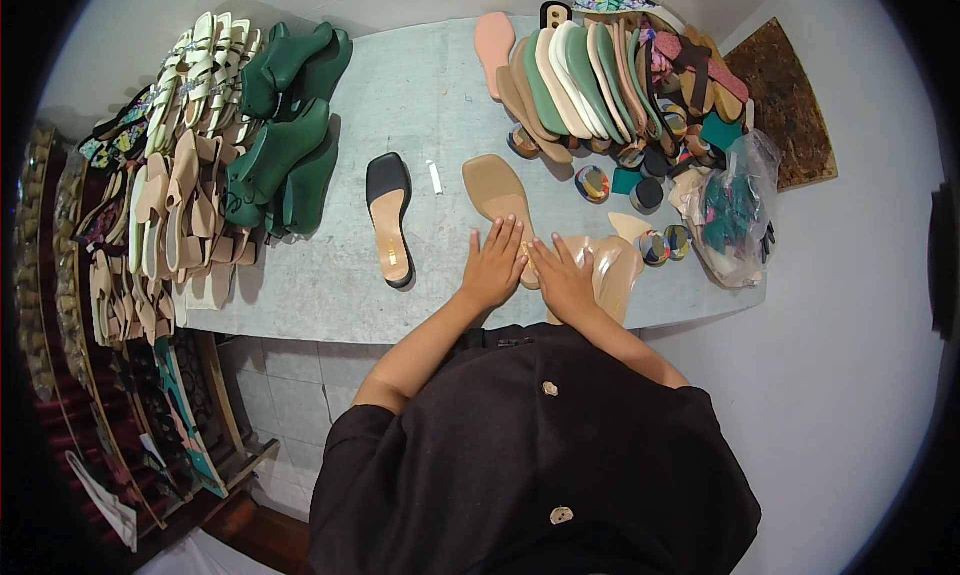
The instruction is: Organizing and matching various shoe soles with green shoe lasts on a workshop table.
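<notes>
A tan, square-toed shoe insole (pixel 495 183) lies on the table with its toe end pointing away from me. My left hand (pixel 493 265) rests over its left side, fingers stretched out. From the right, my right hand (pixel 565 285) touches the heel half, its fingers extended and apart. Both hands cover part of that half. Beside my right hand lie glossy beige pieces (pixel 617 267), partly hidden by it. To the left is a black-and-beige sole (pixel 388 218), and a small white strip (pixel 435 177) sits between it and the tan insole.
Green shoe forms (pixel 285 160) and stacked beige and white sandals (pixel 185 200) crowd the table's left. Several coloured insoles (pixel 585 80) stand in a row at the back right. Near them are multicoloured round heels (pixel 592 183), a clear plastic bag (pixel 740 215) and a brown board (pixel 785 105).
</notes>
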`<state>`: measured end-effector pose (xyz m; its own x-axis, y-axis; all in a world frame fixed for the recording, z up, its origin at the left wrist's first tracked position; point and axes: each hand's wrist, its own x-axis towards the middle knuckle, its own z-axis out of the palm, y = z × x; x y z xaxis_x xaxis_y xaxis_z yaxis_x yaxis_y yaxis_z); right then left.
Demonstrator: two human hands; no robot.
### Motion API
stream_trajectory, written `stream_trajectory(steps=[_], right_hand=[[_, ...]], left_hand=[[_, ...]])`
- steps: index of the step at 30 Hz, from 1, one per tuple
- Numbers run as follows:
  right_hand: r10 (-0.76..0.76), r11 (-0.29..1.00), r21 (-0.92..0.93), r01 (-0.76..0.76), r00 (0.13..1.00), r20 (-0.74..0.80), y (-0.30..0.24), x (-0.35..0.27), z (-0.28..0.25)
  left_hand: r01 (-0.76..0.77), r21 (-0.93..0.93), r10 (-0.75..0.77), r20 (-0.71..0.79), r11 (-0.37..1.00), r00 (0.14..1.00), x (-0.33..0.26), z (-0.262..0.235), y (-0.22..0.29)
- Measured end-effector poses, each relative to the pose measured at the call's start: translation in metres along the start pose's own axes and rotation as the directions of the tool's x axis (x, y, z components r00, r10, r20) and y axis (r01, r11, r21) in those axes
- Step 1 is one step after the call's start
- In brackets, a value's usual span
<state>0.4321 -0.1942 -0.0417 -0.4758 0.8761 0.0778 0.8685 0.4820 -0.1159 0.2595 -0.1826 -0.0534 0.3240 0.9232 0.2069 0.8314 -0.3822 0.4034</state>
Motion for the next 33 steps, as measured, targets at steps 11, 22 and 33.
stream_trajectory(steps=[11,22,33], right_hand=[[-0.06,0.993,0.108,0.05,0.994,0.09,0.006,0.006,-0.01],[-0.078,0.991,0.111,0.073,0.996,0.047,0.013,0.073,0.008],[0.239,0.916,0.284,-0.284,0.954,0.182,0.004,0.089,-0.015]], left_hand=[[0.196,0.083,-0.208,0.157,0.977,0.965,0.026,-0.023,-0.016],[0.198,0.074,-0.211,0.255,0.977,0.944,0.025,-0.014,-0.023],[0.293,-0.183,-0.238,0.271,0.938,0.933,0.03,-0.034,-0.031]])
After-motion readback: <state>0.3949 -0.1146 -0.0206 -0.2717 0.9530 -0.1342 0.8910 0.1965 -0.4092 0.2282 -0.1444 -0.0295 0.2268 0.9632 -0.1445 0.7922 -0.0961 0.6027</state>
